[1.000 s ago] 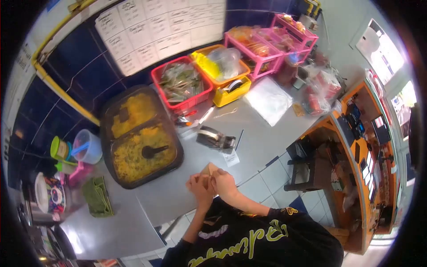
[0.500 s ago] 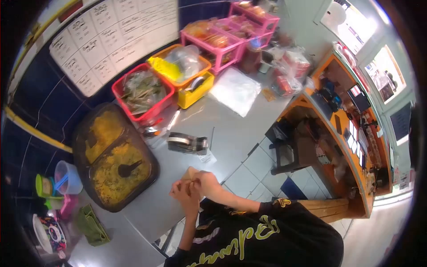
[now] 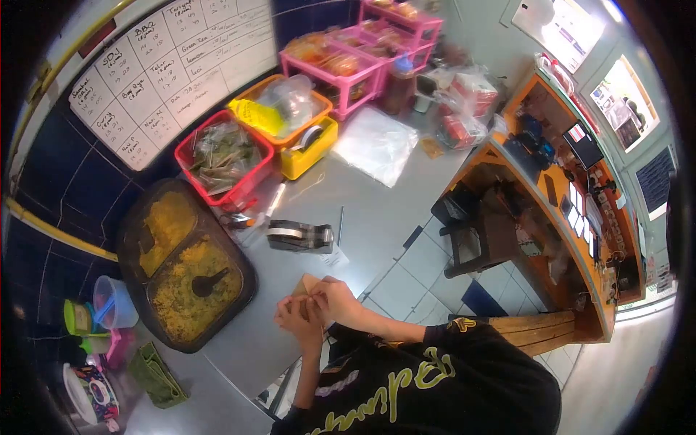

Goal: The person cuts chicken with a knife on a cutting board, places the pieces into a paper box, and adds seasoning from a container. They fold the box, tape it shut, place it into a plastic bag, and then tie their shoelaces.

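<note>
A small folded piece of brown paper [image 3: 307, 283] is held between my two hands over the metal counter's near edge. My left hand [image 3: 299, 316] wraps around its lower part with bent fingers. From the right, my right hand [image 3: 336, 300] pinches its upper edge, the fingertips close to those of my left hand. Part of the paper is hidden by the fingers. Just beyond the hands stands a black tape dispenser [image 3: 299, 236], with a small white slip [image 3: 335, 255] beside it.
On the left lies a dark divided tray [image 3: 250, 279] of yellow-green food. Behind are a red basket [image 3: 266, 163], yellow bin [image 3: 310, 158], pink racks [image 3: 346, 93] and plastic sheets [image 3: 377, 145]. A green cloth [image 3: 157, 377] lies at lower left; a wooden desk [image 3: 587, 290] stands right.
The view has shifted slightly and is sharper. My right hand has shifted a little on the paper, and more of the paper shows above the fingers.
</note>
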`<state>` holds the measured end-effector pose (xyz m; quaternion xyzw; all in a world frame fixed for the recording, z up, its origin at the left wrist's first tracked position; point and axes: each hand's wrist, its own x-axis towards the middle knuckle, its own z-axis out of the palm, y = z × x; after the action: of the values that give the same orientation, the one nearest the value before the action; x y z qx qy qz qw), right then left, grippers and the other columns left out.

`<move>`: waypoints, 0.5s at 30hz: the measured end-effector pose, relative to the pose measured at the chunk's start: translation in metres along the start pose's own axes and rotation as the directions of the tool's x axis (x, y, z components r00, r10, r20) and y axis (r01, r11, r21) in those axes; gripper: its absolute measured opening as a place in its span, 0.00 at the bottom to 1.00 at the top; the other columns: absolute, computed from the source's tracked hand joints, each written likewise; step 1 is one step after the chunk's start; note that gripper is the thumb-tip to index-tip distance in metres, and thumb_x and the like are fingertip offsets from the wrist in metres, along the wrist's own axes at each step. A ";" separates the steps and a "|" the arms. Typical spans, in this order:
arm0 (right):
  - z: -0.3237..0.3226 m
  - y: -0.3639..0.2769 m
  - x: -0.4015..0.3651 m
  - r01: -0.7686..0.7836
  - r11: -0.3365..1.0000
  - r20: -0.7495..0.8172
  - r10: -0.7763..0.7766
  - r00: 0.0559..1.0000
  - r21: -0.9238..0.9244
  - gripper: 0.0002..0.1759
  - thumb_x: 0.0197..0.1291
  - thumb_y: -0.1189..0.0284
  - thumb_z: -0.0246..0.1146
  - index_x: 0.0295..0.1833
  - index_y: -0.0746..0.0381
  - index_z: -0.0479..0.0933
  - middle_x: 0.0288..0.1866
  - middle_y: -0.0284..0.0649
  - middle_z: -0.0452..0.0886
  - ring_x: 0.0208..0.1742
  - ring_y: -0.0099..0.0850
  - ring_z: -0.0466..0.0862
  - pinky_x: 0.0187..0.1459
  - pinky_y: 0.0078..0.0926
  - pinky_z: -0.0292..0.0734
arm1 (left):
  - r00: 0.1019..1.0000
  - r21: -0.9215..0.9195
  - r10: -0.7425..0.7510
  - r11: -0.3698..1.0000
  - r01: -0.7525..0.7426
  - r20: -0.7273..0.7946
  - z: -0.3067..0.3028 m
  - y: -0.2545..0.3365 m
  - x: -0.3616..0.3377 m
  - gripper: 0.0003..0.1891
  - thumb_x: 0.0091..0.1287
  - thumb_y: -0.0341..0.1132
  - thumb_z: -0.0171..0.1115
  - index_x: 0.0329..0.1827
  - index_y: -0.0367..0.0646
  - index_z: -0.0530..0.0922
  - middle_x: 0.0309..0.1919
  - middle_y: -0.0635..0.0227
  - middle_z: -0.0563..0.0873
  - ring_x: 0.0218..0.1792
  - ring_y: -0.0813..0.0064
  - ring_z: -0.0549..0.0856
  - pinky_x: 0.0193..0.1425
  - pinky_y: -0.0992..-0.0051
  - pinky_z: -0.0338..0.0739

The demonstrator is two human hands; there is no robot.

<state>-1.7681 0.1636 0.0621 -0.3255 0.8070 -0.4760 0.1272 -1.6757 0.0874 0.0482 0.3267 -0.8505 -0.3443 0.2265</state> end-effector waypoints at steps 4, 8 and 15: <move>0.000 0.003 0.003 0.003 1.000 0.124 -0.006 0.992 0.024 0.07 0.49 0.75 0.60 0.35 0.65 0.74 0.32 0.51 0.78 0.35 0.50 0.79 0.37 0.41 0.75 | 0.998 0.012 -0.016 1.000 0.017 -0.068 0.008 0.004 -0.006 0.11 0.63 0.38 0.57 0.43 0.41 0.75 0.47 0.58 0.70 0.53 0.59 0.66 0.58 0.63 0.56; -0.014 -0.007 0.019 -0.099 0.995 0.286 0.093 0.954 0.009 0.10 0.44 0.80 0.63 0.34 0.64 0.70 0.26 0.45 0.78 0.29 0.40 0.80 0.32 0.31 0.74 | 0.973 -0.215 -0.066 0.976 0.018 -0.221 0.019 -0.008 -0.012 0.12 0.63 0.33 0.53 0.47 0.38 0.71 0.50 0.55 0.69 0.54 0.57 0.65 0.60 0.59 0.53; -0.024 0.013 0.042 0.087 0.993 0.508 -0.116 0.853 0.081 0.14 0.45 0.80 0.63 0.38 0.63 0.66 0.28 0.44 0.78 0.30 0.43 0.80 0.32 0.33 0.74 | 0.971 -0.046 0.049 0.997 -0.061 -0.235 0.020 0.001 -0.018 0.22 0.49 0.36 0.68 0.49 0.45 0.75 0.55 0.57 0.70 0.58 0.53 0.64 0.62 0.56 0.54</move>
<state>-1.8173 0.1576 0.0673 -0.4785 0.7127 -0.4004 0.3206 -1.6762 0.1097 0.0328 0.3353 -0.8171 -0.3195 0.3432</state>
